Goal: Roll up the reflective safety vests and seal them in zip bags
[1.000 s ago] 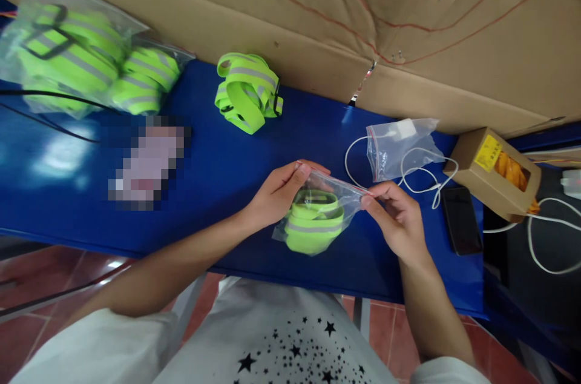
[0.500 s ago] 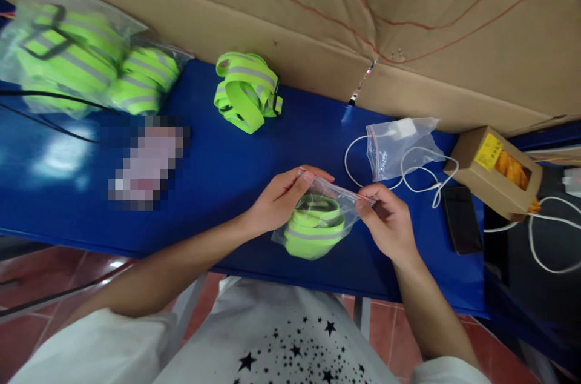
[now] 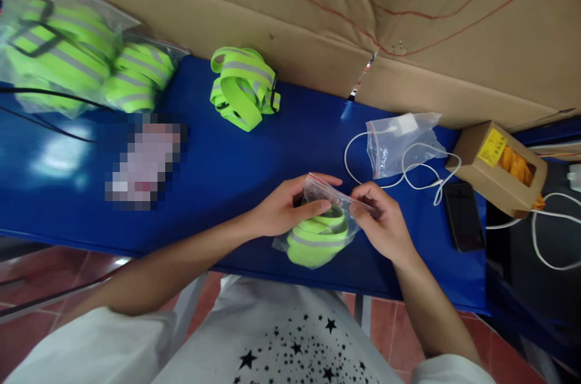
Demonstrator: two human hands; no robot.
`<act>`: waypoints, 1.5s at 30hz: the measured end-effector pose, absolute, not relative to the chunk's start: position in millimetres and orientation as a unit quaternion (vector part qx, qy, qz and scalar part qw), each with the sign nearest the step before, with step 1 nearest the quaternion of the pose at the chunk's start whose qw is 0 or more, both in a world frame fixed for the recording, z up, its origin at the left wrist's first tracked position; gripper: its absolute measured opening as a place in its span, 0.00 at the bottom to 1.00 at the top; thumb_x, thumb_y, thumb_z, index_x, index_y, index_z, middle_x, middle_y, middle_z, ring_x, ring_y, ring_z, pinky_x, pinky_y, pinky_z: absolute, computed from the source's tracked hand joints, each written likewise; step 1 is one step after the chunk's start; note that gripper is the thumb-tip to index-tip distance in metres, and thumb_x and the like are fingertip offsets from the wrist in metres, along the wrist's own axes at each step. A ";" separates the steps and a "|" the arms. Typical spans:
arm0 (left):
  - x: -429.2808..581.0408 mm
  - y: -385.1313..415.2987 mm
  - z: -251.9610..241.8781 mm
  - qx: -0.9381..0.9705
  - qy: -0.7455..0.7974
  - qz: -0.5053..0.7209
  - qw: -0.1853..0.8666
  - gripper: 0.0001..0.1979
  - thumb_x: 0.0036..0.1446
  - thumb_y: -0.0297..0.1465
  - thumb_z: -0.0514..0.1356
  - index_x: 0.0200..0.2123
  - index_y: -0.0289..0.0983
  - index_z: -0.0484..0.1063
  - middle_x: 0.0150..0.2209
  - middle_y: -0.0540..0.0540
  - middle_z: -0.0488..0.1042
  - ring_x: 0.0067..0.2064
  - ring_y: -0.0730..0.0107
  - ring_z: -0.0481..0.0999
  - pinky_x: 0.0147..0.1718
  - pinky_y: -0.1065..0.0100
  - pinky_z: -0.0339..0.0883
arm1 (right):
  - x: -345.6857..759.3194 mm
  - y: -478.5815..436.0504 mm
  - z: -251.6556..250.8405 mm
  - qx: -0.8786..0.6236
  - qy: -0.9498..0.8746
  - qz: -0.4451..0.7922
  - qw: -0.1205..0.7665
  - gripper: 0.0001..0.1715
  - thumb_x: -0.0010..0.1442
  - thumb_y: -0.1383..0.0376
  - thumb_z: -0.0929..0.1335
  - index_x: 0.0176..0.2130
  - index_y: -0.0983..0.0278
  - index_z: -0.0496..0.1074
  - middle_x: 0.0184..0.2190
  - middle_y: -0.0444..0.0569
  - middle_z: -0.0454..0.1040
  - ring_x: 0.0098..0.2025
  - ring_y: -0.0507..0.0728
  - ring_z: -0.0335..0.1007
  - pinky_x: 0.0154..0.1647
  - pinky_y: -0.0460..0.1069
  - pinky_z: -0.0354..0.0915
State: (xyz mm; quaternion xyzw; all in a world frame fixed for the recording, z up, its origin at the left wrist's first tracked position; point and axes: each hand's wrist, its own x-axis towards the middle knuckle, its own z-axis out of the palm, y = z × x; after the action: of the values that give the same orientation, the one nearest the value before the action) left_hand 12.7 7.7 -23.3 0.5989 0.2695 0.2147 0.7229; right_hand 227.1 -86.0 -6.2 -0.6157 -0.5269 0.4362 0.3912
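A clear zip-lock bag (image 3: 354,228) with a red-edged seal lies near the front of the blue table. Inside it is a coiled neon-yellow reflective strap (image 3: 318,244) with a grey stripe. My left hand (image 3: 285,208) grips the bag's upper left, thumb across the front of the plastic and fingers behind the seal. At the right end of the seal, my right hand (image 3: 384,217) pinches the bag's edge between thumb and fingers. Beyond the hands, a loose bundle of the same reflective strap (image 3: 245,87) with a black buckle rests by the cardboard wall.
Bagged reflective straps (image 3: 68,63) sit at the back left, near a blurred-out pinkish object (image 3: 147,160). Toward the right are another clear bag (image 3: 384,148), a white cable (image 3: 420,187), a black phone (image 3: 463,217) and a small cardboard box (image 3: 476,135) with orange contents.
My left thumb has slid right and down from the seal onto the bag's front. The right hand has shifted slightly left, and the seal has bunched between the hands.
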 end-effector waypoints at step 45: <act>15.3 13.7 -30.5 0.584 0.340 0.199 0.710 0.10 0.65 0.36 0.65 0.40 0.35 0.81 0.37 0.46 0.84 0.37 0.71 0.82 0.38 0.72 0.73 | 235.7 -85.0 -13.2 -0.616 -0.566 0.447 0.318 0.10 0.68 0.59 0.72 0.47 0.59 0.78 0.31 0.42 0.76 0.31 0.51 0.70 0.34 0.47 0.65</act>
State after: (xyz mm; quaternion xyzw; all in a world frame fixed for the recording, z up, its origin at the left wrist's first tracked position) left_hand 15.3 13.7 -30.5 0.5837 0.3402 0.1992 0.7099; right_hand 235.7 -85.0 -13.2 -0.6162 -0.5657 0.4466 0.3176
